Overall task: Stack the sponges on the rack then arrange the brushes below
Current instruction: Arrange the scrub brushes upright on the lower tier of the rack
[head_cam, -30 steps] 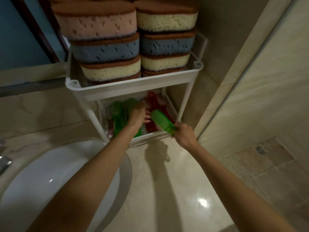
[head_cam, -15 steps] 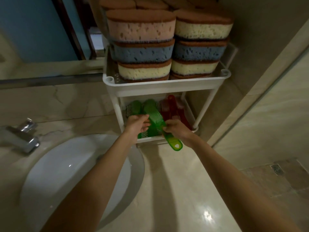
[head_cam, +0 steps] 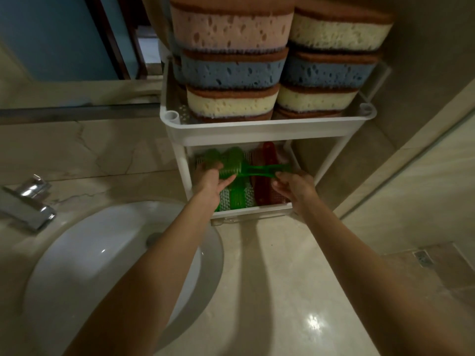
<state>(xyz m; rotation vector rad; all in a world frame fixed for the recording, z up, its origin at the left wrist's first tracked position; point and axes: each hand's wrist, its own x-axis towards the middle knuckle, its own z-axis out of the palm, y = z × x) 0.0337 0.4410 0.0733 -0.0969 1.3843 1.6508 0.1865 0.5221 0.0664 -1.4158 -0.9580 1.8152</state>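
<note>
A white two-tier rack (head_cam: 267,129) stands on the marble counter. Its top tray carries two stacks of sponges (head_cam: 231,73) in pink, blue and yellow with brown scrub tops. In the lower tray (head_cam: 252,213) lie green brushes (head_cam: 237,199) on the left and red brushes (head_cam: 267,176) on the right. A green brush (head_cam: 257,170) is held sideways above them: my left hand (head_cam: 212,179) grips its bristle head and my right hand (head_cam: 293,182) pinches its handle end.
A white oval sink (head_cam: 102,265) lies at the lower left with a chrome tap (head_cam: 28,201) beside it. A mirror (head_cam: 51,37) is behind, a wall corner to the right, and a tiled floor with a drain (head_cam: 422,258) far right.
The green brush has turned from pointing toward me to lying crosswise over the lower tray. My right hand slid to its handle end; the left hand took its head. The view moved closer.
</note>
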